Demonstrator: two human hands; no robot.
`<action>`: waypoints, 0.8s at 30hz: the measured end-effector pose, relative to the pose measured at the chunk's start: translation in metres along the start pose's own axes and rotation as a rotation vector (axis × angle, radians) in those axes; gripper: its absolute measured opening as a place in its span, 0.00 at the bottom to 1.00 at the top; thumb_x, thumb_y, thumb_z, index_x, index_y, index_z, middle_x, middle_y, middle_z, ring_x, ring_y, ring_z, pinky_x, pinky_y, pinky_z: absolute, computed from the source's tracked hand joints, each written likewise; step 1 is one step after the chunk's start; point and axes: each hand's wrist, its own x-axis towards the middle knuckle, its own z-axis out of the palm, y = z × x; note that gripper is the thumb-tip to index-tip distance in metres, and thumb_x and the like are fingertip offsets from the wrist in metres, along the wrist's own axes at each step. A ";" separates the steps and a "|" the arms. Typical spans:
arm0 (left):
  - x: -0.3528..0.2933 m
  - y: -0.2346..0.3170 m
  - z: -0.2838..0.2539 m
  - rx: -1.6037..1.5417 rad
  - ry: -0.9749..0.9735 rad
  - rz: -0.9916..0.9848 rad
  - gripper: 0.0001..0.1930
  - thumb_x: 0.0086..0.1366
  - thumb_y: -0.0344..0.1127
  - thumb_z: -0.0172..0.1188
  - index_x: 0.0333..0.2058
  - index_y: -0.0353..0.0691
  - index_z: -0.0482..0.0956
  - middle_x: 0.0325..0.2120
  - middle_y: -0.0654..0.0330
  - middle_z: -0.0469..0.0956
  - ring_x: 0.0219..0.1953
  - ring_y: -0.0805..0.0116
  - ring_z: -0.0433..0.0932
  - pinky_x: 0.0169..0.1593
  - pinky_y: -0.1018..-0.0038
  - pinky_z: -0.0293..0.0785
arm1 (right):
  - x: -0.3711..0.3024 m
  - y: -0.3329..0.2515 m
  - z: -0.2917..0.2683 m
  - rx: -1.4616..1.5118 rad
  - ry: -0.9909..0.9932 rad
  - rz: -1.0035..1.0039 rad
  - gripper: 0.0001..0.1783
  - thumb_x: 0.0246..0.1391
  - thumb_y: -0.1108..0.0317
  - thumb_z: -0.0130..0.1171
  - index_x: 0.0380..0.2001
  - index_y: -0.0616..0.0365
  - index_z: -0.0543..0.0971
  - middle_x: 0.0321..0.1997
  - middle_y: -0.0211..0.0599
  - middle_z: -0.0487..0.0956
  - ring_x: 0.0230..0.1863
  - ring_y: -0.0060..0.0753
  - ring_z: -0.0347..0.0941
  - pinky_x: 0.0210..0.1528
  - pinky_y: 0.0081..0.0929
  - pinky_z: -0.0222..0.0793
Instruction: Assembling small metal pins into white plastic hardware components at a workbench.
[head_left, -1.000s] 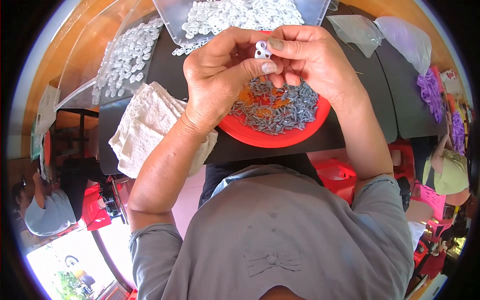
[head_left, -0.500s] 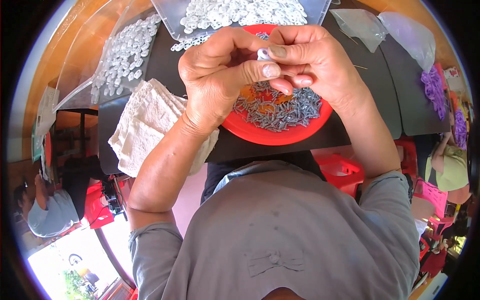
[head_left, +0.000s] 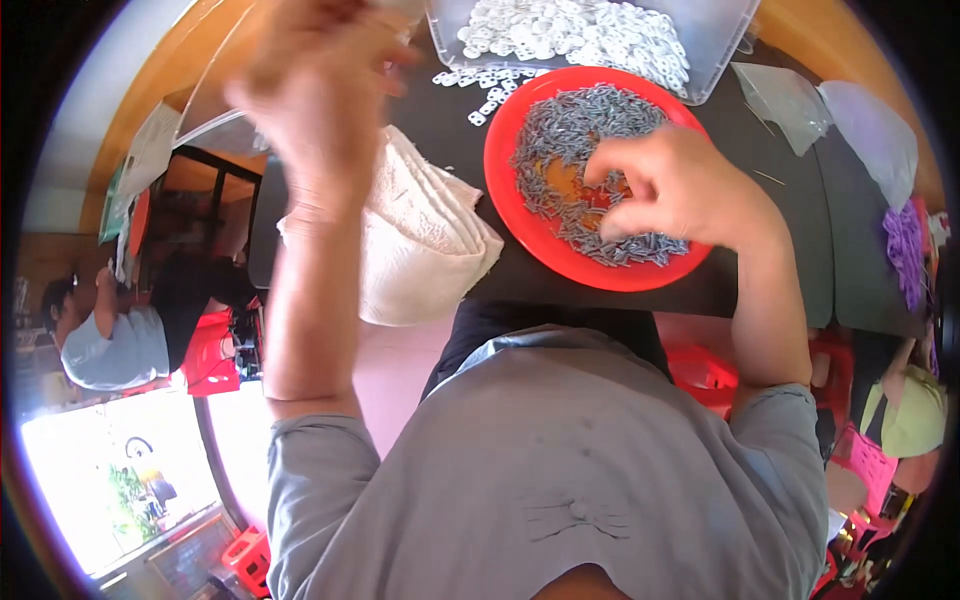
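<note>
My right hand (head_left: 675, 190) hovers over a red plate (head_left: 505, 215), its fingers curled downward, with a gap between thumb and forefinger. Nothing shows in that gap. The plate holds many small grey ribbed metal pieces (head_left: 580, 120), like tiny springs or screws; an orange-brown bottom shows through in the middle. At the upper left, my left hand (head_left: 325, 95) is raised near the clear plastic sheet and smeared by motion, so whether it holds anything cannot be made out. A folded cream cloth (head_left: 425, 240) lies beside my left forearm.
A clear plastic bin (head_left: 715, 75) full of small white plastic pieces with holes (head_left: 570, 30) stands behind the plate. Loose white pieces (head_left: 490, 95) lie in front of it. Clear bags (head_left: 785, 100) rest at the right of the dark table (head_left: 790, 215). Other people sit at both sides.
Both hands were together above the plate, pinching a small white piece. They have parted: the left went up and left, the right down over the grey pieces. The view has shifted a little.
</note>
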 end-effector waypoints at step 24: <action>-0.022 -0.150 0.031 0.705 -0.658 -0.260 0.16 0.53 0.45 0.64 0.34 0.38 0.84 0.31 0.47 0.82 0.37 0.50 0.81 0.43 0.61 0.74 | 0.011 0.035 0.016 -0.207 0.223 0.150 0.08 0.46 0.72 0.60 0.31 0.60 0.74 0.26 0.42 0.76 0.29 0.46 0.74 0.33 0.39 0.66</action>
